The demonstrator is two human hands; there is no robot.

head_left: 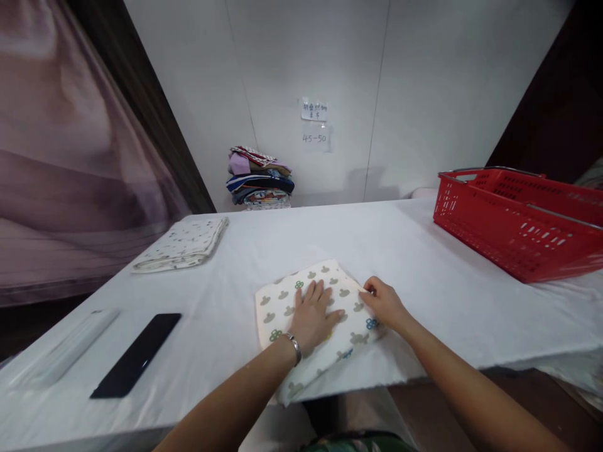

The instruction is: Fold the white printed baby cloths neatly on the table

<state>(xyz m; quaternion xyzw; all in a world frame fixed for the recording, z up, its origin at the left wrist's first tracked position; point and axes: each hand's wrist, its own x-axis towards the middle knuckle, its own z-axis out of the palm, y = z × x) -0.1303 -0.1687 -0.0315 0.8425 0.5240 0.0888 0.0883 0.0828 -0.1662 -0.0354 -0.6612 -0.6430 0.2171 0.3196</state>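
A white cloth (pixel 282 311) printed with grey mushroom-like shapes and small green and blue motifs lies folded at the front of the table. My left hand (pixel 313 317), with a bracelet at the wrist, rests flat on its middle, fingers spread. At the cloth's right edge, my right hand (pixel 384 304) pinches the fabric between thumb and fingers. Part of the cloth's lower edge reaches the table's front edge.
A folded spotted cloth (pixel 188 242) lies at the back left. Nearer are a black flat object (pixel 136 355) and a clear plastic packet (pixel 70 348). A stack of folded fabrics (pixel 260 179) stands by the wall. The red basket (pixel 509 232) occupies the right side.
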